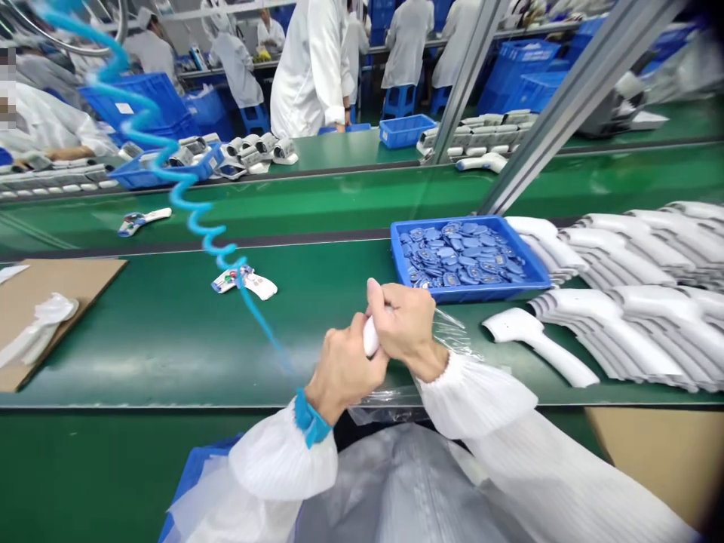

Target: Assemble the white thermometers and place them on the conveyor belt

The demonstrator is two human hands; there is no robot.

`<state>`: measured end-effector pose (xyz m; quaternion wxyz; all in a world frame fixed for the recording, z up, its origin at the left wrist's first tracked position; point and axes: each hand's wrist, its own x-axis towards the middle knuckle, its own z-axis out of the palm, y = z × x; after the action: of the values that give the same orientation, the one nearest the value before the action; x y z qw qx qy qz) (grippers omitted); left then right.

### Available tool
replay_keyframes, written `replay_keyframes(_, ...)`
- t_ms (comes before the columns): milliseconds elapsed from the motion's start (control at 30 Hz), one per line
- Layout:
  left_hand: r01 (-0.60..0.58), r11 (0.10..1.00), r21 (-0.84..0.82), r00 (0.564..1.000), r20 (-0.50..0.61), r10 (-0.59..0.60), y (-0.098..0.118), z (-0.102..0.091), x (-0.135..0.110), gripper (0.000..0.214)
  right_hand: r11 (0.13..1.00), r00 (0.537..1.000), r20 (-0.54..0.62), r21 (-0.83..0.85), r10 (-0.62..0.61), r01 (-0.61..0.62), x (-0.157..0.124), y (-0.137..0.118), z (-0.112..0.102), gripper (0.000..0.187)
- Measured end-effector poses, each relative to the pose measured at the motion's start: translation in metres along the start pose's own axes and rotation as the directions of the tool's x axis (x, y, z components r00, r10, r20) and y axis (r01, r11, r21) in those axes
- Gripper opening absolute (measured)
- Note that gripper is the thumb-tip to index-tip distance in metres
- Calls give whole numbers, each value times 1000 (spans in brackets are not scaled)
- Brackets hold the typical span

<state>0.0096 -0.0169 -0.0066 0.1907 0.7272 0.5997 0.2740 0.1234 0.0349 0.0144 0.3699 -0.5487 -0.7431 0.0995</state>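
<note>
My left hand (342, 369) and my right hand (404, 320) are both closed round one small white plastic part (370, 337), held above the green table's near edge. Most of the part is hidden by my fingers. A blue wrist strap (310, 421) sits on my left wrist, and a blue coiled cord (186, 204) runs up from it to the upper left. Clear plastic film (452, 332) lies crumpled under and behind my right hand. A blue tray (532, 283) of several small blue parts stands just beyond my hands.
Rows of white handle-shaped shells (639, 302) fill the table's right side, one loose shell (537, 343) nearest me. A small white device (246, 281) lies mid-table, cardboard (56, 290) at left. Slanted metal posts (571, 98) rise at right. People in white coats (311, 68) work beyond the conveyor.
</note>
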Motion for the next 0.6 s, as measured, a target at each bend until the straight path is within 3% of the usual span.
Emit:
replay_keyframes(133,80,994,-69,993,88,-74,-8,-37,0,26,994,994,107,-107,-8,19,21,30,-32,52)
replay_keyframes(267,170,984,46,984,37,-172,-32,-69,-5,26,956,984,172,-294,37,15,64,83,-57,25)
replay_keyframes(367,99,956,278,995,-8,-101,-44,-67,-2,39,908,958,281,-414,62,63,91,110,-51,26)
replay_keyframes(467,2,870,494,998,48,-30,-43,-53,9,24,860,922,374,-498,97,112,104,122,-37,21)
replay_keyframes(533,30,867,498,997,50,-63,-41,-49,16,16,838,908,403,-530,118,127,106,126,-32,20)
replay_keyframes(600,160,931,329,986,-15,-165,-41,-51,22,20,832,902,413,-538,124,132,107,128,-33,23)
